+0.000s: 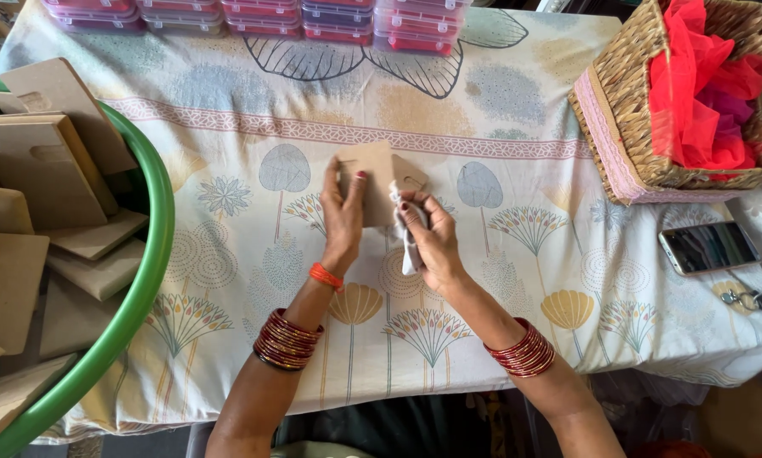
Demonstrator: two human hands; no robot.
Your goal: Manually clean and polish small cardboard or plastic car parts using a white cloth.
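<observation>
Left hand (343, 216) at frame centre, fingers closed along the left edge of a small tan board piece (379, 180) that has a shaped top, holding it raised off the patterned tablecloth (499, 127); right hand (427, 237) just beside it, pinched shut on a bunched white cloth (408, 242) whose upper end touches the piece's right lower face. Hands close together, not touching each other. Reads as wiping the piece. To do it well, judged from this view: keep the left grip on the edge only so the face stays uncovered, press the cloth flat rather than bunched, stroke toward the free edge, turn the piece to reach the far side. Green tub (147, 280) of like tan pieces at left of frame; woven basket (627, 102) with red netting upper right; phone (708, 247) and keys (750, 298) at right; stacked pink-lidded boxes (338, 21) along top edge
</observation>
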